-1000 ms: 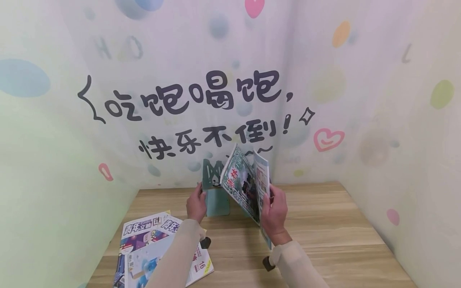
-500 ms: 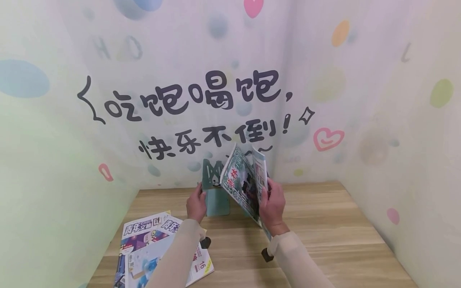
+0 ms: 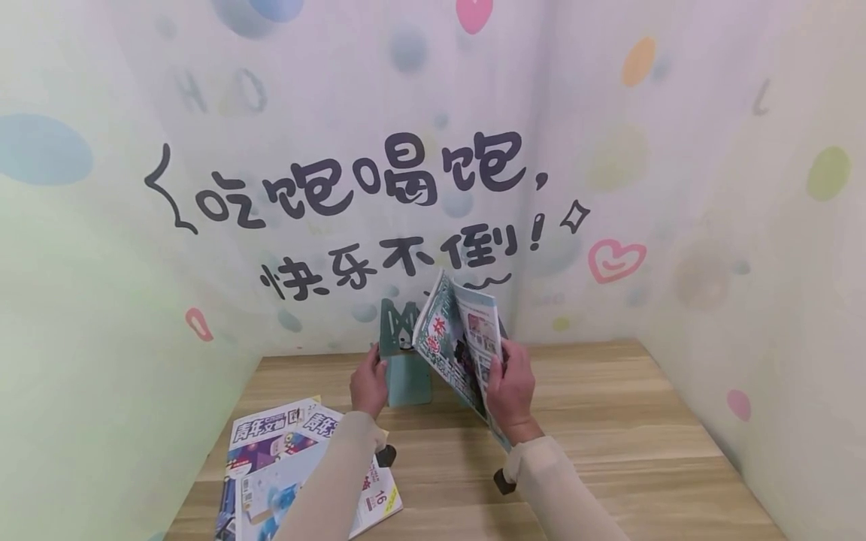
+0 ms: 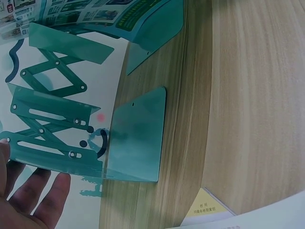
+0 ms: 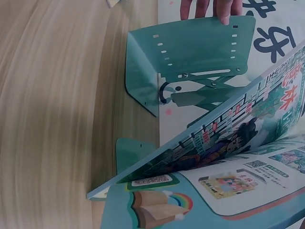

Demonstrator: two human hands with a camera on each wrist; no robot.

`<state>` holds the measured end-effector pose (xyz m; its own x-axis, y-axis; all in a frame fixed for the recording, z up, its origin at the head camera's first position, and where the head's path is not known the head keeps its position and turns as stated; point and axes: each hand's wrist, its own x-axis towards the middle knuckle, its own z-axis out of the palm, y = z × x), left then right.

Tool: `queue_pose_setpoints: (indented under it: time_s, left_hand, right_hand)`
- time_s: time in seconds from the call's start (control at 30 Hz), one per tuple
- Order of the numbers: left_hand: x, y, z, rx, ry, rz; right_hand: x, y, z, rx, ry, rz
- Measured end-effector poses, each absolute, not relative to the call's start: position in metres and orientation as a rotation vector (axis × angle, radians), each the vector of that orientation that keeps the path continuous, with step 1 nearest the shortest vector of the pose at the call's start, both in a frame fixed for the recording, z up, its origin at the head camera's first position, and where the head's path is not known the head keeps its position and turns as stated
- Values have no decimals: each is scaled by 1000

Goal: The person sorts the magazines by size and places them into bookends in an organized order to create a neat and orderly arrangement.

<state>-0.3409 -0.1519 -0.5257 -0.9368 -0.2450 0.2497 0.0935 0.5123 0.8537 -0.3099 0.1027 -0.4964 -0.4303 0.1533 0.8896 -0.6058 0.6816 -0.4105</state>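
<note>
A green metal expandable bookend (image 4: 136,138) with crossed scissor links stands on the table by the wall. My left hand (image 3: 369,385) pinches its left end plate (image 5: 200,45), thumb on the inner face and fingers behind. A magazine with a green picture cover (image 3: 449,342) leans to the left across the bookend. Just right of it, my right hand (image 3: 512,383) grips a magazine with a pale blue and white printed face (image 3: 482,323), thumb on the near side. The two magazines spread apart at the top and meet near the bottom. Part of the bookend's right side is hidden behind them.
Several overlapping magazines (image 3: 271,466) lie at the table's front left, partly under the left forearm. The wooden table (image 3: 609,421) extends to the right of my hands. A printed wall cloth (image 3: 325,113) hangs directly behind the bookend.
My right hand has shifted slightly left and up. The magazine in it has turned, so more of its printed face shows. My left hand and the leaning magazine have stayed put.
</note>
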Motion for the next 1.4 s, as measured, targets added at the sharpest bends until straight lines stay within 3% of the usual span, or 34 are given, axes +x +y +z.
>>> queue_pose_setpoints:
  time_s: [1.4]
  left_hand:
    - [-339, -152, -527, 132, -2414, -1401]
  right_hand:
    - [-283, 117, -480, 358, -1928, 925]
